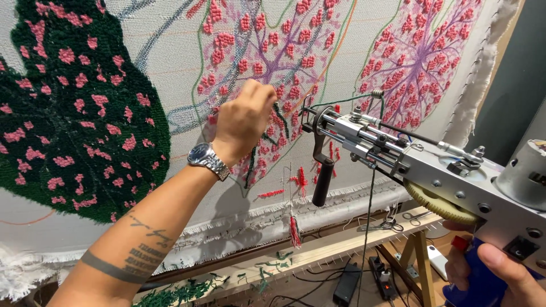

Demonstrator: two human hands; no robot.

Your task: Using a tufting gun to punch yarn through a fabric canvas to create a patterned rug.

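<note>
Pinching a dark green yarn strand [277, 113] against the stretched tufting cloth [170, 62], the left hand [244, 119] had its fingers [263, 94] closed narrowly on it, a steel wristwatch [207, 160] on the wrist. The right hand [500, 273] gripped the blue handle [475, 281] of a metal tufting gun [409, 162], its fingers wrapped around it, the gun's tip just beside the left hand. Pink-dotted green leaf pile [74, 113] filled the cloth's left part. Yarn scraps lay on the wooden frame rail [318, 253] below.

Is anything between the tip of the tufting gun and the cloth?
Yes. The left hand is pressed to the cloth just left of the tufting gun tip; dark green yarn runs there too.
</note>
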